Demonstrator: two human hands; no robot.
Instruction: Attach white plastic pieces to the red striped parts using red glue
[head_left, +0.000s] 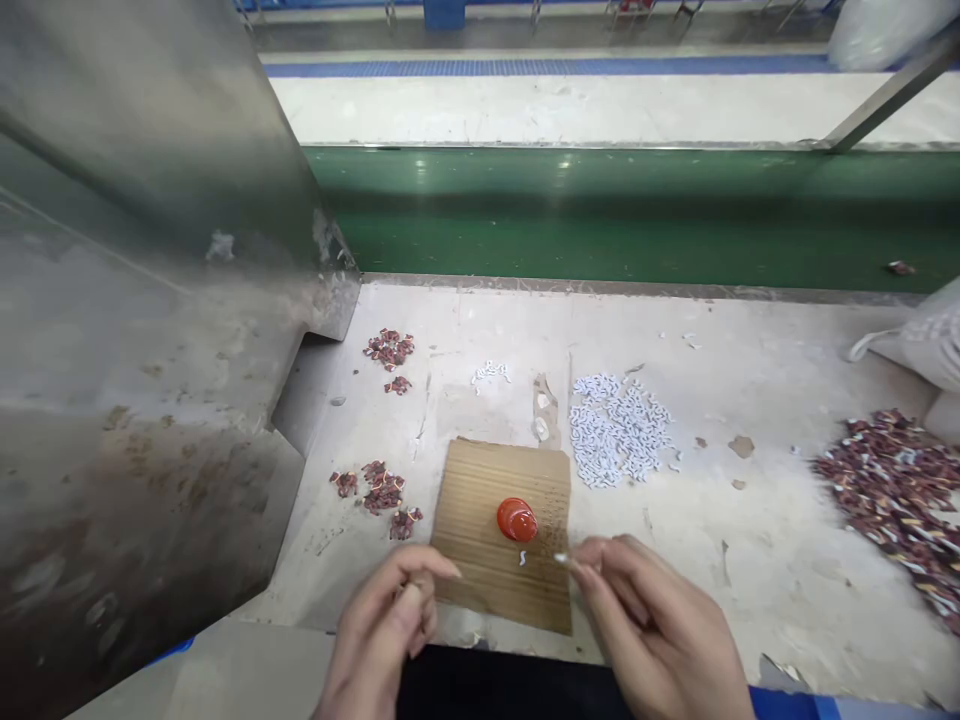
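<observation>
My right hand (656,620) is closed, thumb and forefinger pinching a small white curved piece (561,557) by one end. My left hand (390,625) has its fingers curled and the thumb pressed against them, with the forefinger pointing inward; whatever lies in it, if anything, is hidden. Between the hands is a square of brown cardboard (480,590). A glossy red blob (517,520) sits on the cardboard, and a loose white S-shaped piece (523,558) lies just below it. Beyond my right hand spreads a pile of similar white pieces (619,430).
Small clusters of dark red pieces (382,488) lie at left, with more (388,348) farther back. A large dark red heap (892,500) is at right. A metal housing (150,300) stands on the left. A green belt (600,215) runs behind the worktop.
</observation>
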